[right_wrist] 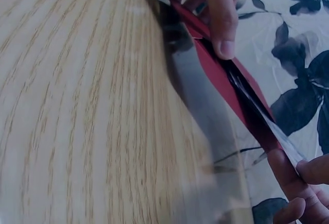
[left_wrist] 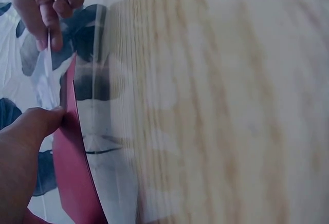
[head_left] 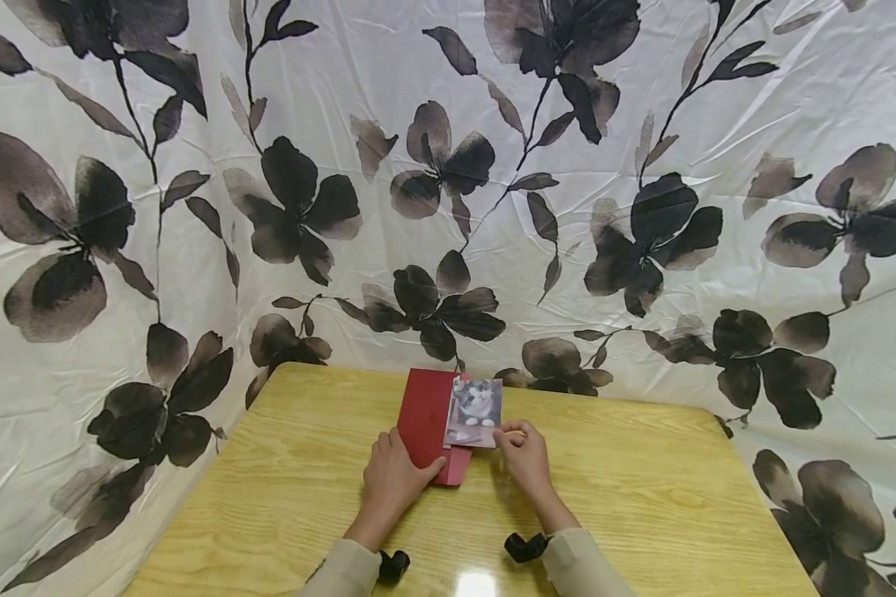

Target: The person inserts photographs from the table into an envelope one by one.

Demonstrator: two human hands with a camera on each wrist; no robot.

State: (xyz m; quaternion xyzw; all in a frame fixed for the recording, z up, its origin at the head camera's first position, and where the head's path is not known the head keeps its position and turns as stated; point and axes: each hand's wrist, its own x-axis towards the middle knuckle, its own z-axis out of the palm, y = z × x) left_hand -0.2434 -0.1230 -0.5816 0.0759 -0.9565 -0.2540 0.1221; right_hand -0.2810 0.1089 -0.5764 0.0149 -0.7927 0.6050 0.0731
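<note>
A red paper envelope [head_left: 422,414] is above the wooden table, its open side facing right. My left hand [head_left: 392,477] grips its near left part, with the thumb across the lower edge. A photo print of a grey-and-white cat [head_left: 474,406] sticks out of that side. Between thumb and fingers my right hand [head_left: 526,458] pinches the photo's lower right corner. In the right wrist view the envelope [right_wrist: 218,80] gapes, and the photo's far edge sits between its two red layers. How deep it reaches is hidden.
The pale wooden table [head_left: 627,489] spreads out on both sides of the hands. Behind it hangs a white cloth [head_left: 538,290] with dark flowers, close to the table's back edge. Black wrist cameras [head_left: 526,547] are worn at both cuffs.
</note>
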